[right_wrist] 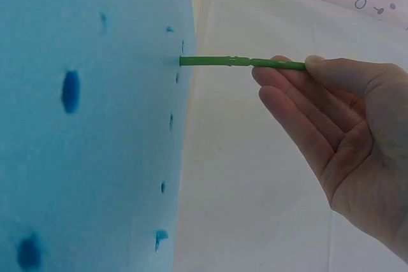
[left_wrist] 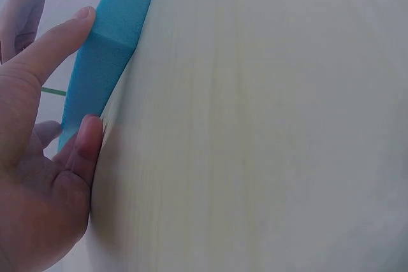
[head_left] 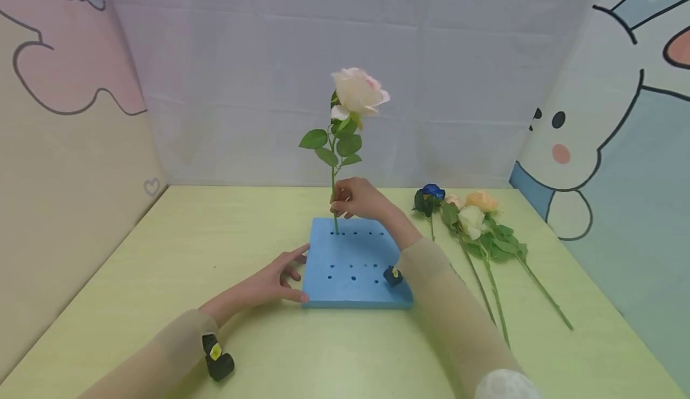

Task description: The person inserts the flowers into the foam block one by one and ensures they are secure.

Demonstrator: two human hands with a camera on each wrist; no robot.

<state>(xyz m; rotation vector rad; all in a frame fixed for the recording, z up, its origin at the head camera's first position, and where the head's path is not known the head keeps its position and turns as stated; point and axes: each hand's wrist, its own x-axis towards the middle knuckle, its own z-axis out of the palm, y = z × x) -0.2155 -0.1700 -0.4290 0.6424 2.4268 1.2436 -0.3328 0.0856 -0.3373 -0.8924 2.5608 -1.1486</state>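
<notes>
Between the thumb and fingers of my right hand point(head_left: 358, 198) is the green stem point(right_wrist: 217, 61) of a pale pink rose point(head_left: 360, 92). The rose stands upright, and its stem's lower end meets the blue foam board point(head_left: 345, 294) at the far row of holes. How deep the stem sits I cannot tell. My left hand point(head_left: 275, 279) rests at the board's left side, fingers spread. In the left wrist view its thumb and fingertips point(left_wrist: 86, 14) touch the board's edge point(left_wrist: 105, 62).
Right of the board lie several loose flowers: a dark blue rose point(head_left: 431, 195), a white rose point(head_left: 473, 221) and a peach rose point(head_left: 482, 201), with long stems pointing nearer. A pale wood-look table point(head_left: 259, 351) lies underneath. A white cloth backdrop point(head_left: 242, 87) and printed side panels enclose it.
</notes>
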